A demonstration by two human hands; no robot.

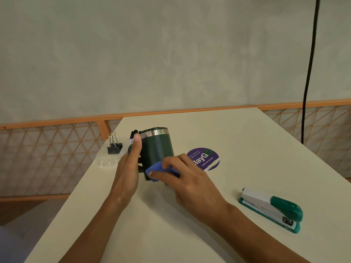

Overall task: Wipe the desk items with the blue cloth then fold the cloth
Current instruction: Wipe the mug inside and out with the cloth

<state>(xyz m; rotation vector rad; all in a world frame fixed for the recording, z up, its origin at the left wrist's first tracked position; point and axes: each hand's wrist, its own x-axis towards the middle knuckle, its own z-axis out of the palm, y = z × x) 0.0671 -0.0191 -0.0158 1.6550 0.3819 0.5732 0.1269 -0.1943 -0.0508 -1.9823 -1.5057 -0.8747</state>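
Blue crumpled cloth [156, 168], pinched by the right hand [190, 180], presses the green mug [157, 148] (steel-rimmed cylinder) the left hand [129, 168] clasps.

My left hand [131, 168] hides the mug's [157, 147] near left side and most of its handle, and the markers [133, 136] behind it show only their black tops. Most of the cloth [153, 168] is bunched out of sight under my right hand [190, 179], which also covers the left edge of the sticker [207, 158], whose small print I cannot read. The desk [247, 149] and both my forearms [256, 234] run off the bottom edge of the view.
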